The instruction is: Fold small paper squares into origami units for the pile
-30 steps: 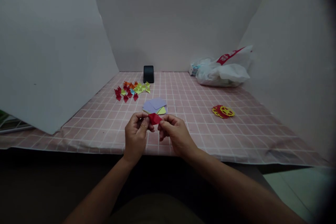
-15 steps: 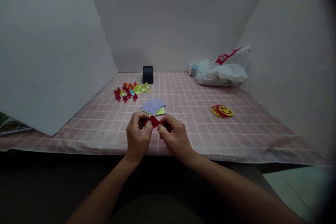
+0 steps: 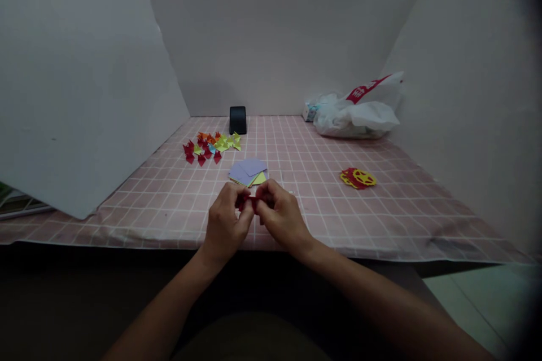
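Pinched between both hands is a small piece of folded red paper point(image 3: 253, 199), seen nearly edge-on and mostly covered by fingers. My left hand point(image 3: 227, 215) grips its left end between thumb and fingers. On its right end, my right hand point(image 3: 280, 211) is closed the same way. Just beyond the fingertips lies a fanned stack of paper squares point(image 3: 249, 170), lilac on top with yellow and green edges below. Farther left stands a cluster of small folded paper pieces point(image 3: 207, 146) in red, orange, yellow and blue.
A black stand-like object point(image 3: 237, 120) is at the back. White plastic bags point(image 3: 355, 115) sit at the back right, beside a small box point(image 3: 310, 111). Red and yellow cut-out discs point(image 3: 358, 178) lie on the right of the pink checked tablecloth point(image 3: 305, 152). White panels point(image 3: 271, 34) surround the table.
The red paper has turned from showing a broad pointed face to nearly edge-on. My hands have drawn closer together, with the right fingers moving left over the paper.
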{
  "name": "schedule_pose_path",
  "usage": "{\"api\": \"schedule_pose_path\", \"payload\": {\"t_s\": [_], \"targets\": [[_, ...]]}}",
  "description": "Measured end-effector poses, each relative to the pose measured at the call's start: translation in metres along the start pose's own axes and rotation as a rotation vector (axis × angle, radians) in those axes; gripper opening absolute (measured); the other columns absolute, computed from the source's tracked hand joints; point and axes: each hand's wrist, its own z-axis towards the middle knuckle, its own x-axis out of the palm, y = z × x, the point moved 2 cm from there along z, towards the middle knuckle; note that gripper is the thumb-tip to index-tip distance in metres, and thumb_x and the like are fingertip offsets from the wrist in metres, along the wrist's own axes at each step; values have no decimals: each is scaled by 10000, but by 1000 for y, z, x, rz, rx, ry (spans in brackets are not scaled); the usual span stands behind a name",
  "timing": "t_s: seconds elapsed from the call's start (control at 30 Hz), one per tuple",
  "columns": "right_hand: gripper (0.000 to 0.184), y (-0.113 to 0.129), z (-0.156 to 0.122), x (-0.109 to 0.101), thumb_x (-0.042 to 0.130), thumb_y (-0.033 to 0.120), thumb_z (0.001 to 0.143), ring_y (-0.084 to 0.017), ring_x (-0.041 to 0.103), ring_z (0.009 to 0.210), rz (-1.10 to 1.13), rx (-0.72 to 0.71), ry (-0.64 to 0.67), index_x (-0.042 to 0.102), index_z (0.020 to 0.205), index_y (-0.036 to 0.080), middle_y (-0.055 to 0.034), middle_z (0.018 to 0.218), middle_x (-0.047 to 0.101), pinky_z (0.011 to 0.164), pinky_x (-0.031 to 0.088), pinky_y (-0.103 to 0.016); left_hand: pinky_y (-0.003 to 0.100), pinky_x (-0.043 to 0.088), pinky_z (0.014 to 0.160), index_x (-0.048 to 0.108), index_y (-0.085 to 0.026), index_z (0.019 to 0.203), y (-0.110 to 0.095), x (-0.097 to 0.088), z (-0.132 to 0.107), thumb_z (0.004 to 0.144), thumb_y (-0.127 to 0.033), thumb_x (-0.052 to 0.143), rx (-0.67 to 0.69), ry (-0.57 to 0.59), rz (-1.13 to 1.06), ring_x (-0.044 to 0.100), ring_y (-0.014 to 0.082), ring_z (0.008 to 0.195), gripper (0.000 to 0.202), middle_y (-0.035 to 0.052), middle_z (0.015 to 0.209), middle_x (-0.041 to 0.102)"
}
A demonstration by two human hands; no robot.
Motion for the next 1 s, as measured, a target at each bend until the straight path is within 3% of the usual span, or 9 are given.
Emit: {"api": "schedule_pose_path", "payload": {"t_s": [0.2,0.27,0.3,0.4,0.57,0.73,0.83,1.0], "targets": [[149,10,1,-3,549,122,761,-114,508,435,232,200,156,491,841,233,69,569,554,426,400,-225,257,521,626,545,-194,900,8,-1,8,817,-177,643,-425,74,-469,616,128,698,129,1,836,605],[91,15,4,-10,585,173,791,-117,527,479,190,199,257,516,825,222,45,609,580,451,410,-230,233,498,566,543,-190,889,9,-5,12,780,-166,659,-484,138,-575,587,116,654,161,-11,802,589],[75,18,6,-15,609,221,814,-120,541,534,149,146,237,537,799,210,23,657,594,485,424,-237,227,489,552,549,-188,903,10,-7,14,767,-162,667,-504,191,-609,582,116,655,182,-11,799,590],[188,24,12,-26,623,325,874,-141,550,688,-9,-29,198,603,751,185,-10,731,605,634,451,-272,212,467,518,550,-185,900,12,-12,18,725,-156,709,-546,315,-684,578,121,663,239,-12,789,581],[260,20,12,-22,579,392,925,-153,588,745,183,50,378,661,821,169,-29,794,655,702,452,-291,248,513,655,591,-194,1016,16,-14,18,820,-229,680,-556,359,-879,622,137,775,217,23,897,627],[247,14,12,-19,632,400,891,-123,541,672,290,128,329,650,801,170,-3,746,616,652,422,-265,289,525,740,639,-195,1010,22,-14,14,789,-205,652,-585,369,-1101,633,159,827,222,57,965,646],[225,11,13,-19,654,387,869,-120,537,662,339,162,310,644,788,177,5,738,606,648,418,-261,301,524,768,643,-197,964,24,-13,13,744,-174,719,-564,370,-1060,632,177,860,234,59,963,646],[258,15,10,-18,643,405,888,-121,536,651,345,154,353,655,775,174,-4,729,621,652,420,-268,284,510,771,645,-204,968,27,-9,12,806,-242,751,-552,330,-1023,618,149,843,197,37,953,627]]}}
